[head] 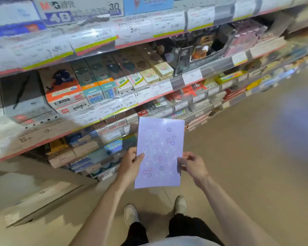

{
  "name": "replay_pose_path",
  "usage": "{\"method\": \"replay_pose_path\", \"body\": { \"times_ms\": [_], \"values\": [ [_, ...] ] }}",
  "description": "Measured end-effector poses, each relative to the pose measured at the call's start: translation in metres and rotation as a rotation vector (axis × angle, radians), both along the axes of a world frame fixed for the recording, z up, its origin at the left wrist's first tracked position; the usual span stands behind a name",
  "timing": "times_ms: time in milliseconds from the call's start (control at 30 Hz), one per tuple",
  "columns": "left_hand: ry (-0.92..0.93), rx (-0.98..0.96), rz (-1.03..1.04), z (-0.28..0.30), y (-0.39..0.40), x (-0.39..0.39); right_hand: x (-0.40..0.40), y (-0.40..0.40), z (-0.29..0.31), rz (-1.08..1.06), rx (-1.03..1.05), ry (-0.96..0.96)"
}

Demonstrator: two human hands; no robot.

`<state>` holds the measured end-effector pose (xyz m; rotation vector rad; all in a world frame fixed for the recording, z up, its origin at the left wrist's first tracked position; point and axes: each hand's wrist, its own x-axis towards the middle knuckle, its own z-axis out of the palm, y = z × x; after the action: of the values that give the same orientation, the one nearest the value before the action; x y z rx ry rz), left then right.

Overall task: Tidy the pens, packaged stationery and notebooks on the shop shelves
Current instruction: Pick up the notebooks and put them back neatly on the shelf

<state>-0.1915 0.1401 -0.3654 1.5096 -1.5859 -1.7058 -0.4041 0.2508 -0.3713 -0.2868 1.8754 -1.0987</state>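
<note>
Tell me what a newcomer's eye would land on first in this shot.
First, the lilac notebook with small flowers on its cover, held up at the centre of the view: the left hand pinches its left edge and the right hand its right edge. Behind it, the shop shelves slant across the upper picture, packed with boxed stationery and price tags.

A thin lilac notebook [159,153] with a glossy cover printed in pale stems, small purple flowers and white sparkles is held upright and closed, facing the viewer, tilted slightly clockwise. The left grip [130,165] pinches its left edge, thumb on the cover; the right grip [192,165] pinches its right edge. It hangs between both grips, clear of the shelves.
</note>
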Motion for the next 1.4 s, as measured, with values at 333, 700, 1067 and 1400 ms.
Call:
{"method": "replay_pose_path", "body": {
  "times_ms": [333,700,1067,1400],
  "values": [
    [0.000,-0.126,-0.124,0.042,0.043,-0.180,-0.157,0.065,0.034,-0.174,-0.164,0.036],
    [0.262,-0.242,-0.190,0.130,0.073,-0.410,-0.373,0.100,0.103,-0.366,-0.408,0.152],
    [0.429,-0.348,-0.315,0.183,0.026,-0.620,-0.565,0.071,0.164,-0.483,-0.514,0.341],
    [0.449,-0.401,-0.314,0.202,-0.020,-0.826,-0.751,0.046,0.202,-0.492,-0.517,0.472]
  ]
}}
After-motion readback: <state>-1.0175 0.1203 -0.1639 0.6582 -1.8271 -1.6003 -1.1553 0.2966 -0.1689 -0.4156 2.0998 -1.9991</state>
